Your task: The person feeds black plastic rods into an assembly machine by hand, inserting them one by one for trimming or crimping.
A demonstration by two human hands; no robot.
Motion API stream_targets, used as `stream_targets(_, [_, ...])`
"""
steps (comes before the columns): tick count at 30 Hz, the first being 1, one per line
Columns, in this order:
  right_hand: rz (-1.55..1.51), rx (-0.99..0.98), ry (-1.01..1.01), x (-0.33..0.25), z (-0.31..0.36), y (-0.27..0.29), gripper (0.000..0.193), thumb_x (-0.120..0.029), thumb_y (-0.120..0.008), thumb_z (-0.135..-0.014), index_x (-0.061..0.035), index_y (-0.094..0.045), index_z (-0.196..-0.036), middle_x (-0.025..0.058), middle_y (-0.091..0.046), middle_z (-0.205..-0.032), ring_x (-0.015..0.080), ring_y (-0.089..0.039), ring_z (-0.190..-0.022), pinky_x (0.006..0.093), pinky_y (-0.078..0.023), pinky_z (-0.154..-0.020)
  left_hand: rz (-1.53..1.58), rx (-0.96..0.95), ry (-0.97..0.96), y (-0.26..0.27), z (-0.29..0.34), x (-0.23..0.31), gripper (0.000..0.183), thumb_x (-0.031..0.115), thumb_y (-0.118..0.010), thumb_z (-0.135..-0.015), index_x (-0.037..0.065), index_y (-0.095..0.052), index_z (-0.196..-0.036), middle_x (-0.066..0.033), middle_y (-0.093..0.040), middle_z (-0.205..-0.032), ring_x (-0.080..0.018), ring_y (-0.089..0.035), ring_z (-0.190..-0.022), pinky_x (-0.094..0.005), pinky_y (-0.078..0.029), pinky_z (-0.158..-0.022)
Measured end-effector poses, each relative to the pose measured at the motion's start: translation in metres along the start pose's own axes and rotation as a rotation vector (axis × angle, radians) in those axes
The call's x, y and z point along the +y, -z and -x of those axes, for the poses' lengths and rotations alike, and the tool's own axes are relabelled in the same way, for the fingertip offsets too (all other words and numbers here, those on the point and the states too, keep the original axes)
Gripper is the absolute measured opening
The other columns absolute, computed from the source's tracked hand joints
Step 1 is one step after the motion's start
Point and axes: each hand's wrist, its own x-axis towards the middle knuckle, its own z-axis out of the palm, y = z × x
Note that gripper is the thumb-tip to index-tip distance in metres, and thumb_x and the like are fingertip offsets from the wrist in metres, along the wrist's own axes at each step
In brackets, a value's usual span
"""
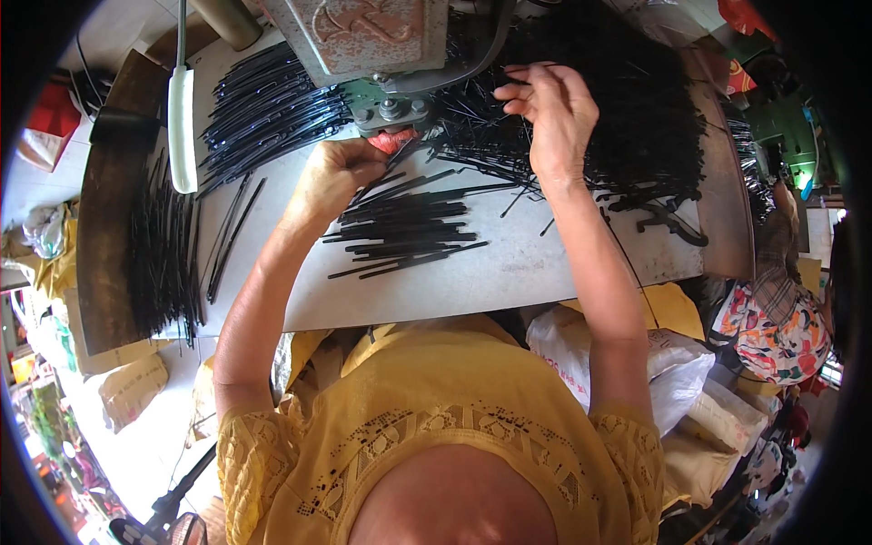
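At the foot of a grey press (pixel 391 113), my left hand (pixel 338 177) is closed, thumb and fingers pinching a thin black rod beside a red piece (pixel 392 142). The rod's far end is hard to make out under the press. My right hand (pixel 556 113) is raised over a large tangled heap of thin black rods (pixel 636 109). Its fingers are loosely bent and apart, and I see nothing in them. Between my forearms a flatter bunch of black rods (pixel 404 222) lies on the pale worktable (pixel 472 286).
More black rods (pixel 263 118) lie left of the press, and another bundle (pixel 163 245) lies along the table's brown left rim (pixel 104 227). A white tube lamp (pixel 182 127) hangs at upper left. White sacks (pixel 672 363) stand below the right edge. A co-worker (pixel 777 318) is at far right.
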Motion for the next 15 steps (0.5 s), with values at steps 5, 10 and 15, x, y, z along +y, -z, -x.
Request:
stream_targets(5, [0.001,-0.015,-0.031,-0.006,0.005,-0.004,0.011,-0.006,-0.047,-0.084,0.0040,-0.050,-0.085,0.0127,-0.059,-0.073,0.0136,-0.058,-0.053,0.0195,-0.045,-0.043,-0.096,0.067,-0.042,0.002,0.003,0.004,0.010,0.001,-0.054,-0.075,-0.003,-0.059,-0.083,-0.0055,-0.060,-0.074,-0.0069,-0.051,-0.062,-0.0208,-0.040,-0.057])
stream_targets(10, [0.261,-0.496,-0.490,-0.009,0.023,-0.021,0.013,-0.010,-0.052,-0.080,0.0004,-0.059,-0.082,0.0037,-0.054,-0.061,0.0042,-0.044,-0.044,0.0167,-0.034,-0.037,0.079,0.171,-0.007,0.000,0.004,0.018,0.011,0.003,-0.052,-0.076,-0.001,-0.057,-0.085,-0.0024,-0.056,-0.066,-0.0053,-0.045,-0.056,-0.0210,-0.037,-0.051])
stream_targets(15, [0.285,-0.599,-0.502,0.006,0.026,-0.038,0.016,-0.014,-0.056,-0.078,0.0014,-0.060,-0.082,0.0006,-0.050,-0.058,0.0026,-0.039,-0.045,0.0168,-0.030,-0.038,-0.304,0.376,-0.203,0.000,-0.002,0.019,0.013,0.004,-0.055,-0.074,-0.001,-0.057,-0.086,-0.0125,-0.056,-0.071,-0.0189,-0.055,-0.060,-0.0277,-0.042,-0.057])
